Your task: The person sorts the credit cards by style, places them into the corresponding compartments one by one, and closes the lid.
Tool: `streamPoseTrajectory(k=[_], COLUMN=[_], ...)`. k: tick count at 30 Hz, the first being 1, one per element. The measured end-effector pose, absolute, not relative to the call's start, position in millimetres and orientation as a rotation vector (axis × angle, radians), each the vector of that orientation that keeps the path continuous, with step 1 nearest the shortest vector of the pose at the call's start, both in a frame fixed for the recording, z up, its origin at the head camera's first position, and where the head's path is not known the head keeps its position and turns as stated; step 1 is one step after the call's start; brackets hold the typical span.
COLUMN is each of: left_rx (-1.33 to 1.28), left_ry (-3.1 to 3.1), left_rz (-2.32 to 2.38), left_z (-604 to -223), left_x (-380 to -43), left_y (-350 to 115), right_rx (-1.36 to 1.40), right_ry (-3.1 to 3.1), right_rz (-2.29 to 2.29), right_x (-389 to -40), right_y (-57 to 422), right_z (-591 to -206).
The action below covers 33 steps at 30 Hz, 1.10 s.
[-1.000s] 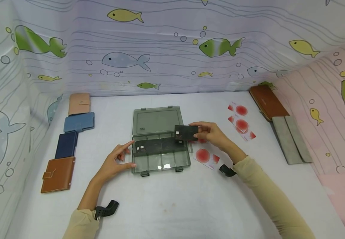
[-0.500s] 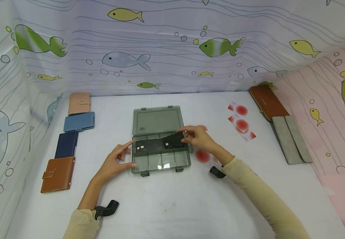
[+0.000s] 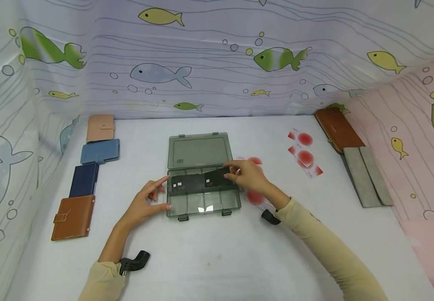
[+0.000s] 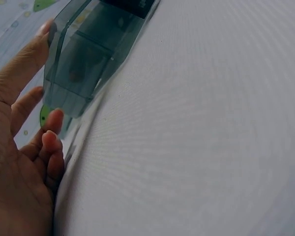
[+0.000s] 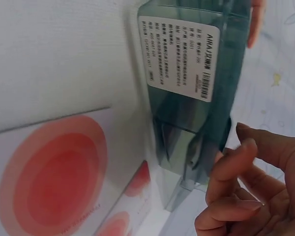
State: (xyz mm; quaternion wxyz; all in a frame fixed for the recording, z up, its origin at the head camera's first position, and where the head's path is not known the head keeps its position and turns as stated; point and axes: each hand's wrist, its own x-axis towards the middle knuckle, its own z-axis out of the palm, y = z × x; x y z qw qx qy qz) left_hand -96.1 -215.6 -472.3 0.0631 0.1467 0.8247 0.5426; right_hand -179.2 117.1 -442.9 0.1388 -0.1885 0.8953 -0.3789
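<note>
A translucent grey-green divided plastic box lies with its lid raised back. My left hand touches the box's left end, thumb and index finger spread, the other fingers bent. In the left wrist view, its fingertips meet the box wall. Black VIP cards lie in the back row. To their right is another black card marked VIP, slightly slanted. My right hand holds this card at its right end between thumb and index finger. In the right wrist view, that card is hidden behind the box wall.
Red-patterned white cards lie right of the box, with several more farther right. Along the left stand a pink wallet, blue wallet, navy wallet and brown wallet. A brown purse and grey wallet lie right.
My right hand has brought the black card left and down from beside the lid into the box's back row, where it has levelled out. My left hand has stayed in place.
</note>
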Motion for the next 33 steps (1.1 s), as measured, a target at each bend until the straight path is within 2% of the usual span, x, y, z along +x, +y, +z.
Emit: streamPoseTrajectory(k=[12, 24, 33], left_rx=[0.442, 0.434, 0.425], left_ry=[2.497, 2.506, 2.504], left_rz=[1.630, 1.621, 1.618], left_z=[-473, -471, -472], left_x=[-97, -96, -96], left_y=[-215, -213, -212], right_rx=[-0.529, -0.378, -0.373], right_ry=[2.543, 2.583, 2.572], right_rz=[-1.318, -1.324, -1.303], right_x=[-173, -145, -124], right_y=[141, 203, 236], right_z=[-440, -462, -480])
